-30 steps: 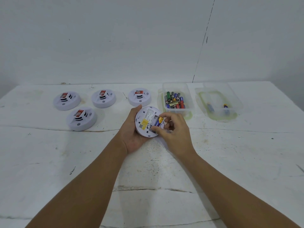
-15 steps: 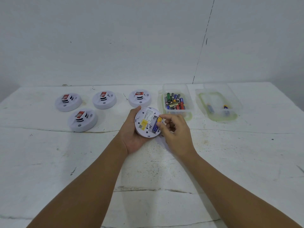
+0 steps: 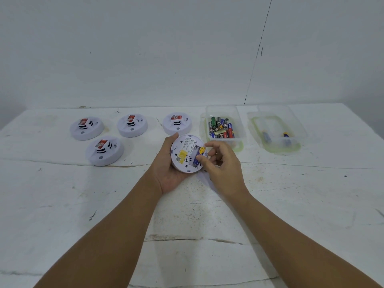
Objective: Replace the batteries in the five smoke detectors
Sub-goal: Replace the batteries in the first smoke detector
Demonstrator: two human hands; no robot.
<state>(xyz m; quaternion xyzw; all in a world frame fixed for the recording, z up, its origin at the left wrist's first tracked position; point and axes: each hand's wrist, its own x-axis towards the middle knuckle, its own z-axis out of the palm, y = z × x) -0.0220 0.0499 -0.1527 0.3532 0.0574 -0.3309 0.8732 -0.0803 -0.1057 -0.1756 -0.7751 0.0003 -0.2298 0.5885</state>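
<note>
My left hand (image 3: 168,169) holds a white round smoke detector (image 3: 185,154) from below, its back with a yellow label turned toward me. My right hand (image 3: 222,165) pinches a blue and yellow battery (image 3: 200,155) with thumb and forefinger at the detector's battery slot. Three more detectors stand in a far row: one at the left (image 3: 86,128), one in the middle (image 3: 132,125), one at the right (image 3: 177,123). Another detector (image 3: 105,150) sits nearer, at the left.
A clear tub (image 3: 239,121) with several mixed batteries stands just right of the held detector. Farther right is a second clear tub (image 3: 299,129) holding two batteries. The white table (image 3: 62,204) is cracked, and a white wall rises behind it.
My right hand's fingers have shifted slightly on the battery at the slot, pressing it lower into the detector. The left hand and detector stayed where they were.
</note>
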